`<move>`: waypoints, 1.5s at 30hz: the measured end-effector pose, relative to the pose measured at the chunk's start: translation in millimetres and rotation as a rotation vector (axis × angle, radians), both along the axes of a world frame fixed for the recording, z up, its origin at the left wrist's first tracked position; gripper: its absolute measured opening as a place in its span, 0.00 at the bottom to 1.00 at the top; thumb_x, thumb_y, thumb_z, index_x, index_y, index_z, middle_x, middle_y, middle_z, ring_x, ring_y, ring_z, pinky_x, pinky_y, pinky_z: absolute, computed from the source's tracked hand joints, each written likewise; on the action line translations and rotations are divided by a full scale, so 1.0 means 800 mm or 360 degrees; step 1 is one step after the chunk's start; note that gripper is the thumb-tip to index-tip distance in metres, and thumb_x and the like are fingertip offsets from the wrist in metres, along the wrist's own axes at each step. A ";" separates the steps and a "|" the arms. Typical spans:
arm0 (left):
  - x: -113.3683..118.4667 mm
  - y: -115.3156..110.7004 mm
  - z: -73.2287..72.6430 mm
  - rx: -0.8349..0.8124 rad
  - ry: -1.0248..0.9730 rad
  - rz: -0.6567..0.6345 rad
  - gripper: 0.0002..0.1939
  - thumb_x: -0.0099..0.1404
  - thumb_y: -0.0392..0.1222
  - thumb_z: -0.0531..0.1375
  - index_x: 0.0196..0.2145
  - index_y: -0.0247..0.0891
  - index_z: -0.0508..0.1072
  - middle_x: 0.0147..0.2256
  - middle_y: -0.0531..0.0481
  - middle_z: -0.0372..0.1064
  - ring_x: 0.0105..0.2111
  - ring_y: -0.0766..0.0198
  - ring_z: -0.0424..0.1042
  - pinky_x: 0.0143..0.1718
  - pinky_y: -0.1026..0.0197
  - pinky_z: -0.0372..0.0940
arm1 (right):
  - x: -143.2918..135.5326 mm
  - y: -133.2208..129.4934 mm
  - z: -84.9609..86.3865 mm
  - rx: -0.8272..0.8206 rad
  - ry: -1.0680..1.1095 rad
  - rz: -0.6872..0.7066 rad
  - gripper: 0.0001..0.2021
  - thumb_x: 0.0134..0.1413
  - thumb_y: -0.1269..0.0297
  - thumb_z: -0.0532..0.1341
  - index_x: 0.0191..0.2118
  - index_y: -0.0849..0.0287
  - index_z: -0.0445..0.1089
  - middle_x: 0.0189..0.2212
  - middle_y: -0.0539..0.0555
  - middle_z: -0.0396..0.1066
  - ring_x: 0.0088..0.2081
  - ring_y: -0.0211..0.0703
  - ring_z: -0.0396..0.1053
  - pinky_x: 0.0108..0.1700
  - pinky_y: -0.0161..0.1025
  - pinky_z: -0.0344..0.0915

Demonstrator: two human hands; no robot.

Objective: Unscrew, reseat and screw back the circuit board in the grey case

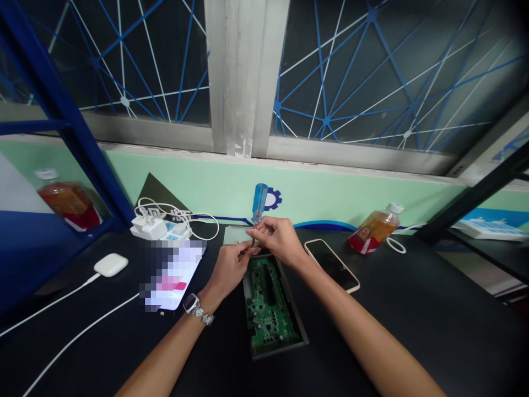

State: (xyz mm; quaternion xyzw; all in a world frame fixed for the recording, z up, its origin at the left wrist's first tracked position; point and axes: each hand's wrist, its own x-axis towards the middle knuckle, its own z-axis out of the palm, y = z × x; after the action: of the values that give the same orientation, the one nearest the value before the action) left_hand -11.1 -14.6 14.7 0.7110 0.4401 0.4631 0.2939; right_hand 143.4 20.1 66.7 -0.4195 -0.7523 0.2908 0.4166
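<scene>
Two-handed, steadied upright over board [270, 303]: screwdriver [258, 207] pinched by right hand [279, 238], tip guided by left fingers [243, 251].

Blue-handled screwdriver [259, 205] upright over circuit board [270, 309]

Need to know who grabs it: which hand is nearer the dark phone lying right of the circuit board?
Right. The right hand is just left of the dark phone, holding the screwdriver; the left hand is farther left, beyond the circuit board.
</scene>
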 end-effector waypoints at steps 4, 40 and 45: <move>-0.001 0.001 0.001 -0.0031 -0.0051 -0.0049 0.13 0.70 0.42 0.56 0.43 0.37 0.80 0.36 0.47 0.80 0.36 0.57 0.78 0.37 0.62 0.70 | 0.006 -0.001 0.013 -0.0093 0.0037 0.0173 0.13 0.56 0.55 0.63 0.41 0.59 0.73 0.31 0.52 0.74 0.25 0.36 0.69 0.25 0.33 0.66; -0.023 0.006 -0.011 0.0150 0.0749 0.0100 0.09 0.64 0.31 0.58 0.30 0.38 0.77 0.30 0.45 0.76 0.30 0.58 0.74 0.32 0.60 0.60 | -0.012 -0.016 0.022 0.0518 -0.0205 -0.0455 0.13 0.56 0.54 0.63 0.30 0.55 0.61 0.25 0.49 0.65 0.27 0.39 0.62 0.31 0.37 0.57; -0.022 0.003 -0.009 0.0160 0.0792 0.0095 0.11 0.65 0.31 0.56 0.28 0.38 0.76 0.29 0.45 0.75 0.29 0.58 0.73 0.31 0.60 0.58 | -0.015 -0.020 0.018 0.0489 -0.0145 -0.0514 0.13 0.57 0.53 0.62 0.31 0.55 0.61 0.25 0.49 0.66 0.27 0.39 0.62 0.31 0.37 0.57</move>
State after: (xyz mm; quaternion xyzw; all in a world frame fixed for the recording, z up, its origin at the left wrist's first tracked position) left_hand -28.5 -11.8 7.2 0.8034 0.4962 0.3036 0.1270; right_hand 131.1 3.8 81.3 -0.4789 -0.7289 0.0831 0.4822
